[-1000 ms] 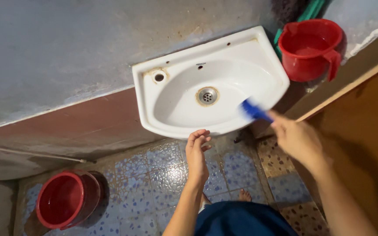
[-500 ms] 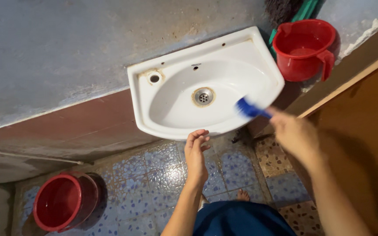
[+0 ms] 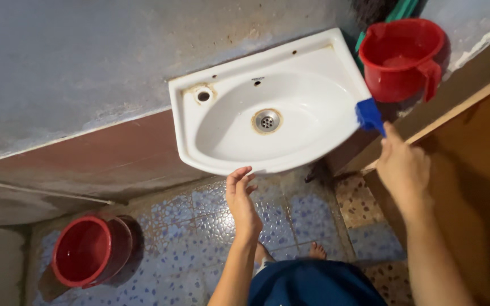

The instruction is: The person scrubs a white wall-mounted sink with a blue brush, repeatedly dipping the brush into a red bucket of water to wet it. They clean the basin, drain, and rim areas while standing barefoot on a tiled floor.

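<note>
A white wall-mounted wash basin (image 3: 199, 148) with a metal drain (image 3: 266, 120) and a rusty tap hole fills the upper middle of the head view. My right hand (image 3: 404, 170) grips a blue brush (image 3: 369, 116), whose head sits at the basin's right edge. My left hand (image 3: 241, 201) is open, fingers apart, just below the basin's front rim and touching or nearly touching it. It holds nothing.
A red jug (image 3: 402, 56) with water stands right of the basin, with green handles behind it. A red bucket (image 3: 86, 249) sits on the blue patterned tile floor at lower left. A brown wooden door (image 3: 472, 170) is on the right. My bare foot (image 3: 316, 250) shows below.
My right hand has carried the blue brush out of the basin bowl to its right edge. My left hand has shifted slightly left under the rim.
</note>
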